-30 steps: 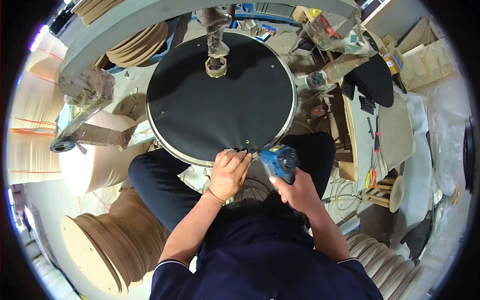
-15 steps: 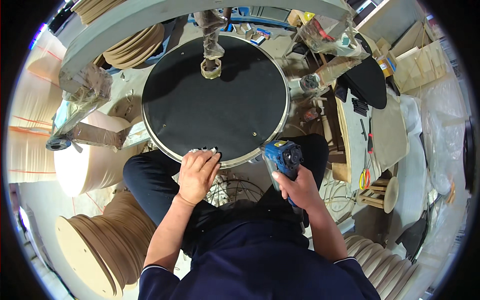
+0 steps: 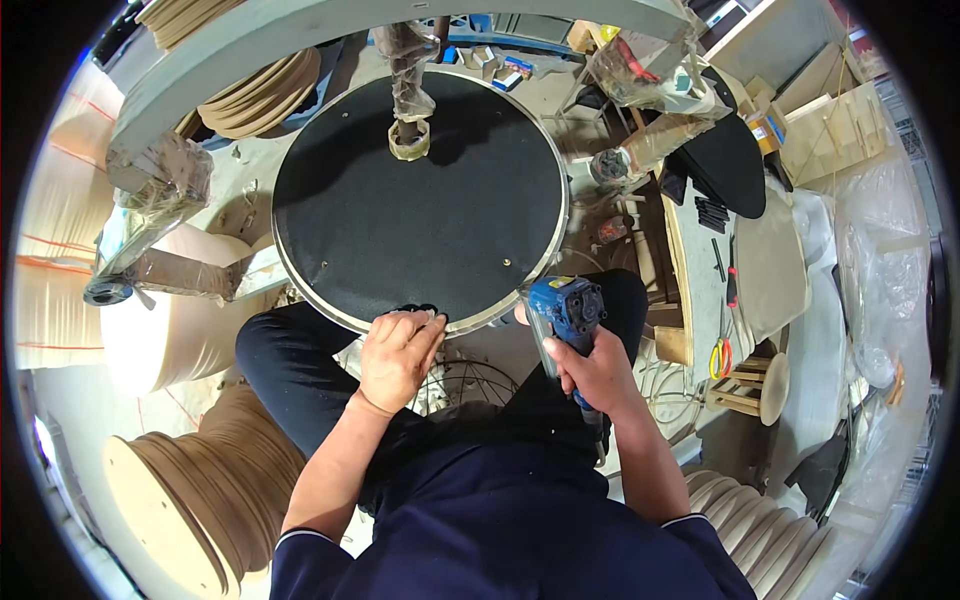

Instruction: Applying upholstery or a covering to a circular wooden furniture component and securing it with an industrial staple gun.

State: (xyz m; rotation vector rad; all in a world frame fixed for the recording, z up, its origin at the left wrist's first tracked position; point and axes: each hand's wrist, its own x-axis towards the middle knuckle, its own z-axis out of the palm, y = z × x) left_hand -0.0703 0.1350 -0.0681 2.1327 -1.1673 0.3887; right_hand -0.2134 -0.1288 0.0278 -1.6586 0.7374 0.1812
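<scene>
Workshop floor (image 3: 235, 172) crowded on both sides; far left, pale rolls (image 3: 62, 210) with orange ties, then stacked brown boards (image 3: 165, 500). Left hand (image 3: 402, 358) next: fingers together, bent over near edge of the black round panel (image 3: 420, 215), dark bits (image 3: 422, 308) at the fingertips, cannot tell if pinched. Panel lies in front of me, pale rim, near edge by my knees (image 3: 268, 338), 1 plastic-wrapped post (image 3: 408, 85) over its far part. Then blue power tool (image 3: 568, 305) by the panel's near right rim, right hand (image 3: 600, 372) wrapped round its grip, cannot tell if tool touches rim. Farther right: bench (image 3: 700, 275) with scissors (image 3: 720, 360), red and yellow handles, and a red-handled tool (image 3: 732, 287); small wooden stool (image 3: 774, 390) near it; clear plastic sheeting (image 3: 880, 270) at far right
</scene>
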